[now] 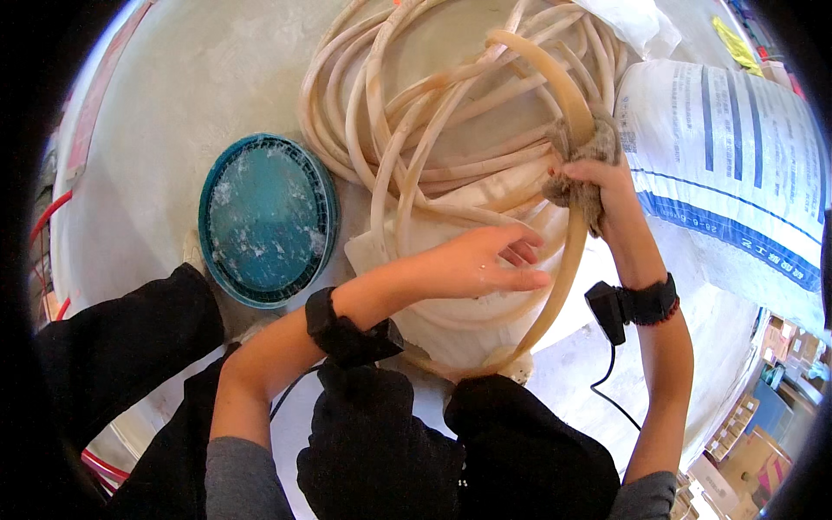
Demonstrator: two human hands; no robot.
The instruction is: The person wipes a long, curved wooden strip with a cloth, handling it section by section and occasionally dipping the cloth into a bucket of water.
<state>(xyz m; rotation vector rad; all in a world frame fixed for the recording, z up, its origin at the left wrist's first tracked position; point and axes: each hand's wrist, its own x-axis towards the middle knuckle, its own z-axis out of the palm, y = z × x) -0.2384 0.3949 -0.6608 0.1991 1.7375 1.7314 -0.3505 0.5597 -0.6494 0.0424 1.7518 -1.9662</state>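
Observation:
A coil of pale beige hose (399,130) lies in loops ahead of me, and one length of it arcs down on the right toward my knees. My right hand (598,178) is closed round a dirty grey-brown cloth (588,208), which is wrapped about that length. To the left of the same length, my left hand (498,258) hovers with its fingers loosely curved and thumb apart, holding nothing. Its fingertips come close to the hose, but whether they touch it I cannot tell. Part of the coil below is hidden by my left hand and forearm.
A round teal bucket lid (269,221) with white smears stands left of the coil. Black-trousered legs (130,347) reach in from the left. A large white and blue printed sack (728,165) bulges at the right. Cardboard boxes (745,459) show at the lower right.

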